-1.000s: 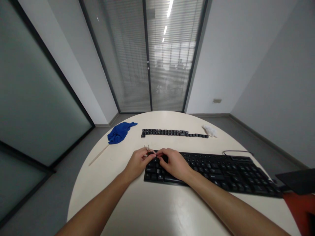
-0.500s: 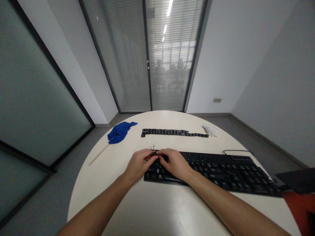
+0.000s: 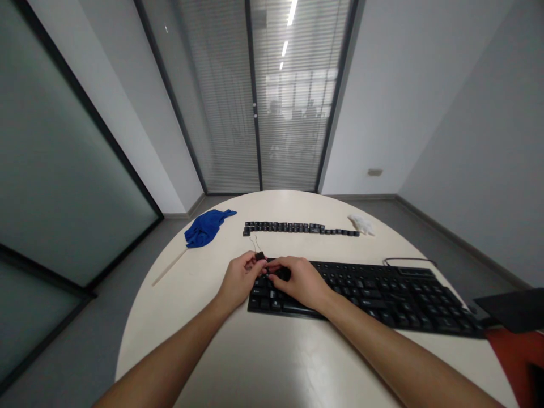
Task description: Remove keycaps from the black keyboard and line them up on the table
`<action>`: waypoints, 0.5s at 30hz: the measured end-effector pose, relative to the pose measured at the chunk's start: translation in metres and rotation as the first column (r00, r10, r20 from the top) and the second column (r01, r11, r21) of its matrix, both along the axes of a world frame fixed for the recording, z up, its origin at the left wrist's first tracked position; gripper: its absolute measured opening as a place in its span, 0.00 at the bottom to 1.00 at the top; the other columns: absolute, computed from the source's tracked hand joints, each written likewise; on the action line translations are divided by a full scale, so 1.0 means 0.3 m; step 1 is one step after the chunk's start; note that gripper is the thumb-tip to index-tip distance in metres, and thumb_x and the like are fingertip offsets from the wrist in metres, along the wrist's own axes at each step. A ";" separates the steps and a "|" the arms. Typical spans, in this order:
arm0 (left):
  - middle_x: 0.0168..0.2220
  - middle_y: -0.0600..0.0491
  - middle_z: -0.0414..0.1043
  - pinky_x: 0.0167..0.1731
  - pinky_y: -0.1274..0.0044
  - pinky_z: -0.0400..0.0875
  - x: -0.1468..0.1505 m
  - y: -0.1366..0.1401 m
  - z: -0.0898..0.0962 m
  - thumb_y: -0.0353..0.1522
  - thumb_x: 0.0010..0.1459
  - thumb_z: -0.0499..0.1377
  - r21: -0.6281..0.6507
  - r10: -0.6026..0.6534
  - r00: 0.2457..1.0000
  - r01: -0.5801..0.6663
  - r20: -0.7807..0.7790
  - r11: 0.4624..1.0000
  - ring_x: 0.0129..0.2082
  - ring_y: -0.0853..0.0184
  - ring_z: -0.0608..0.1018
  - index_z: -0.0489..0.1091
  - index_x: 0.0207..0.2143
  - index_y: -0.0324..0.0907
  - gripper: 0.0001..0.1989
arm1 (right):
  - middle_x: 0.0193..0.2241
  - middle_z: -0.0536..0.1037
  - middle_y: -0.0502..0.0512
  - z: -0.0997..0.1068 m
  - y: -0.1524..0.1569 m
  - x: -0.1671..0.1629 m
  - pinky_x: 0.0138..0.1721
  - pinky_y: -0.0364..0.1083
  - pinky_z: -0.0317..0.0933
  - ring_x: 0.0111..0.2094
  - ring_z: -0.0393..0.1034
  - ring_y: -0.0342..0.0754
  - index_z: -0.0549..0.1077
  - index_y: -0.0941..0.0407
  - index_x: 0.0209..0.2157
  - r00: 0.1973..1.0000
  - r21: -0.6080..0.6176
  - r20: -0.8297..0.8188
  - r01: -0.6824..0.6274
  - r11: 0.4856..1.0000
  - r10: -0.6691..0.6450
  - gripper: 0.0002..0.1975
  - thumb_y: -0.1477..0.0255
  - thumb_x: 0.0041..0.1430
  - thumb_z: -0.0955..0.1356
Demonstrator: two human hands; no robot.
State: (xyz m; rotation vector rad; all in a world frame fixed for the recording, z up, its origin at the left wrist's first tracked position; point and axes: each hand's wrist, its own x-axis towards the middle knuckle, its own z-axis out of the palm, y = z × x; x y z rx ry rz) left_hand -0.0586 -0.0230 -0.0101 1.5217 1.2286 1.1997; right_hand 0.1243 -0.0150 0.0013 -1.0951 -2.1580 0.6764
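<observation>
My left hand (image 3: 238, 279) is closed over the left end of a black keyboard (image 3: 374, 294). Pinched in its fingers is a wire keycap puller, whose black body (image 3: 259, 256) shows above the fingertips and whose two thin wires (image 3: 256, 243) point away from me. My right hand (image 3: 301, 279) is beside it, thumb and fingers drawn together over the keys, close to the left fingertips. Whatever those right fingers hold is too small and hidden to make out. Behind the keyboard, black keycaps (image 3: 284, 227) lie in rows on the white round table (image 3: 255, 351).
A blue cloth (image 3: 208, 228) with a light wooden stick (image 3: 170, 267) lies at the left. White crumpled material (image 3: 361, 225) is at the right end of the keycap rows. The keyboard cable (image 3: 410, 260) curves behind the keyboard. A dark object (image 3: 510, 310) stands by the right edge.
The puller has shifted left and away from me in my left hand, its wires now showing longer. My right fingertips have come apart from its black body and stay over the keys.
</observation>
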 end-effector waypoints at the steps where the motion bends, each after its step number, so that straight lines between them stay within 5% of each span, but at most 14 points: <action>1: 0.27 0.53 0.76 0.30 0.78 0.71 0.001 0.000 0.000 0.38 0.57 0.61 -0.019 -0.003 1.000 0.003 0.021 1.000 0.30 0.65 0.79 0.73 0.33 0.39 0.10 | 0.39 0.82 0.51 -0.002 0.002 0.000 0.46 0.47 0.67 0.41 0.77 0.50 0.78 0.51 0.44 1.000 -0.021 -0.012 -0.006 1.000 0.006 0.13 0.72 0.55 0.71; 15: 0.32 0.47 0.78 0.31 0.76 0.76 -0.004 0.022 -0.015 0.43 0.50 0.66 -0.193 0.090 0.972 -0.047 0.216 0.980 0.30 0.66 0.80 0.73 0.35 0.36 0.19 | 0.36 0.83 0.49 0.000 0.004 -0.003 0.43 0.46 0.68 0.39 0.78 0.49 0.79 0.50 0.40 0.999 -0.077 -0.052 0.006 0.997 -0.010 0.09 0.66 0.59 0.70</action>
